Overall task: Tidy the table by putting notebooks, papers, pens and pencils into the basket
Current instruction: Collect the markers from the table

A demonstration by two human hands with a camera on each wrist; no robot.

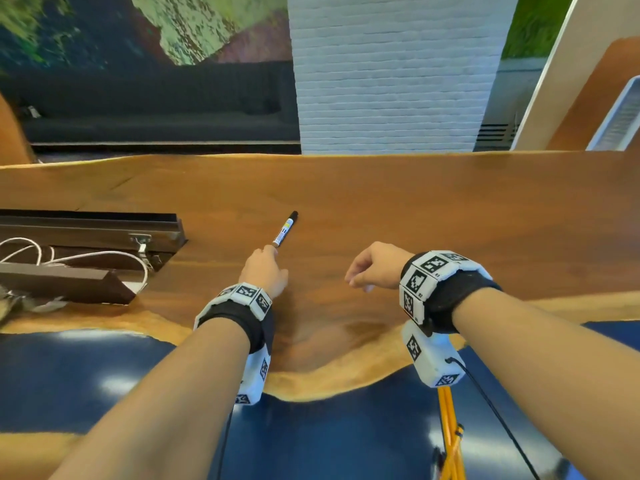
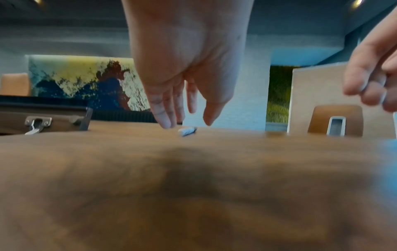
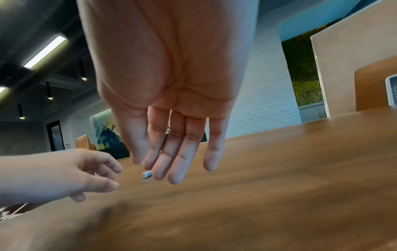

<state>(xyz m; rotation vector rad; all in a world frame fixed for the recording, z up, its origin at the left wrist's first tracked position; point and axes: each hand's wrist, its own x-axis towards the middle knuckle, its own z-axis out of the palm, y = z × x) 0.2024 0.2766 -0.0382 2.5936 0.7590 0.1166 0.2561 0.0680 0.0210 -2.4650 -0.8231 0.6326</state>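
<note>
Near edge of table [image 1: 346,368]: both forearms are reaching in over it. R hand [image 1: 372,266] is hovering above the wood w/ fingers loose and hanging, holding nothing; L hand [image 1: 265,271] is stretching fwd, fingers extended, fingertips [image 2: 166,124] just arriving at near end of the marker [image 1: 285,229]. No grip yet; contact vs. hair's gap I cannot tell.

Marker is lying flat toward mid-table, slanting away to the right, black cap at far end. Judging: light, rigid, smooth round barrel, so prob. rolling if nudged. Best taking it mid-barrel, thumb opposing index, not at the tip.

Left edge: open cable trough [image 1: 90,233] w/ white cable [image 1: 69,258].

Views: head view is giving full marker length + label; L wrist view is showing only its white near end [image 2: 187,131] but the finger gap too; R wrist view is showing R palm open. Basket not in any view.
</note>
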